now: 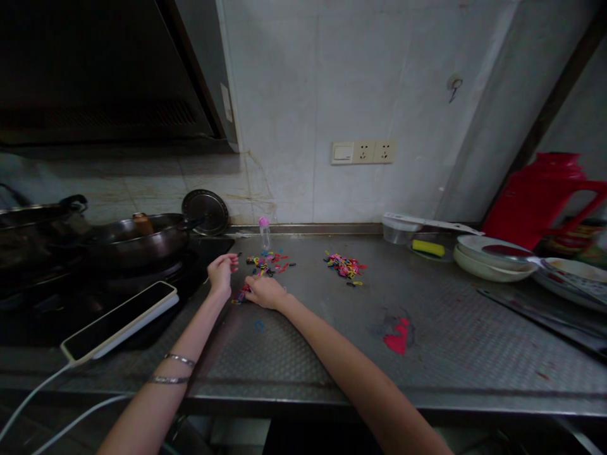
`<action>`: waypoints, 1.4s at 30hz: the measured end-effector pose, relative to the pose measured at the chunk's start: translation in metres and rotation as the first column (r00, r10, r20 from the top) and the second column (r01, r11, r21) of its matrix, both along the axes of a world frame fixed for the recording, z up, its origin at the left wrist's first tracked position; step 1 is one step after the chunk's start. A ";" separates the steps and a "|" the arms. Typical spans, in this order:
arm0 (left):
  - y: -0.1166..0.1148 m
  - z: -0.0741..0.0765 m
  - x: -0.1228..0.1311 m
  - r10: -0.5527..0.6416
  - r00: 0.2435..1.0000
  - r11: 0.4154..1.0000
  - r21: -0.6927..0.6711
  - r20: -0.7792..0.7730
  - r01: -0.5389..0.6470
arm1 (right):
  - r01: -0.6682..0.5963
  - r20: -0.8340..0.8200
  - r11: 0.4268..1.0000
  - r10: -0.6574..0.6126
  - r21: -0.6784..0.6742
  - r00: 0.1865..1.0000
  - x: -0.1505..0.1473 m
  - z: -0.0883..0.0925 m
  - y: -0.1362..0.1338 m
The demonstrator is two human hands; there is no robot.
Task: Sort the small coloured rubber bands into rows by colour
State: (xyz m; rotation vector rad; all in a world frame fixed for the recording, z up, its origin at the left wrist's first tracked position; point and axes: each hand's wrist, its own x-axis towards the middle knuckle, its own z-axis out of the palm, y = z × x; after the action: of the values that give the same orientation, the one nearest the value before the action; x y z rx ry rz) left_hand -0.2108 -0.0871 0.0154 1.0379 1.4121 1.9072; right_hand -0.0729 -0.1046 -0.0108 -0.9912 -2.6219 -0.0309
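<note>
Small loops in many colours, which look like hair ties, lie in loose heaps on the metal counter. My right hand [263,292] reaches down to a small heap of hair ties [239,296] near the stove, its fingers closed on some red ones. Just left of it, my left hand [220,273] is raised a little with its fingers curled in; whatever they may hold is hidden. Beyond both hands lies another heap of hair ties [265,261], and a clear bottle with a pink cap [265,235] stands behind it. A larger heap [346,265] sits farther right.
To the left are a stove with a pan [137,235], and a phone [121,319] on a cable at the stove's edge. Bowls [493,268], a yellow sponge [428,248], a plastic cup [397,231] and a red thermos [521,196] occupy the right side.
</note>
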 end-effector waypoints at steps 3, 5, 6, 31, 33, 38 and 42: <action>-0.002 0.000 0.000 0.000 0.999 1.000 -0.001 -0.040 0.000 | 0.042 0.023 0.999 -0.042 -0.006 0.999 0.003 0.003 0.003; -0.002 0.000 0.000 -0.001 0.999 1.000 -0.001 -0.040 0.001 | 0.091 0.009 0.996 -0.091 -0.003 0.996 0.008 0.006 0.007; -0.003 0.000 0.000 -0.005 1.000 1.000 -0.003 -0.030 0.005 | 0.125 -0.009 0.992 -0.125 -0.009 0.992 0.012 0.008 0.009; 0.044 0.009 -0.002 -0.154 0.855 0.966 -0.257 -0.495 0.025 | 0.748 0.186 0.620 -0.727 -0.235 0.661 0.213 0.065 0.060; 0.060 0.003 -0.009 -0.193 0.716 0.943 -0.329 -0.671 -0.055 | 0.751 0.180 0.626 -0.730 -0.209 0.659 0.203 0.069 0.060; 0.096 -0.023 -0.028 -0.311 0.295 0.877 -0.392 -0.904 -0.277 | 0.589 0.067 0.802 -0.585 -0.097 0.808 0.170 0.067 0.073; 0.108 -0.039 -0.036 -0.384 0.167 0.884 -0.414 -0.908 -0.218 | 0.311 -0.003 0.942 -0.314 -0.123 0.949 0.139 0.045 0.100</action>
State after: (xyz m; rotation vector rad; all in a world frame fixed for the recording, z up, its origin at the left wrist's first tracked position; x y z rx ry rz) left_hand -0.2473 0.0207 -0.0238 2.2170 2.2120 0.4073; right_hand 0.0663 -0.0045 0.0345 -1.4341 -2.4426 0.0648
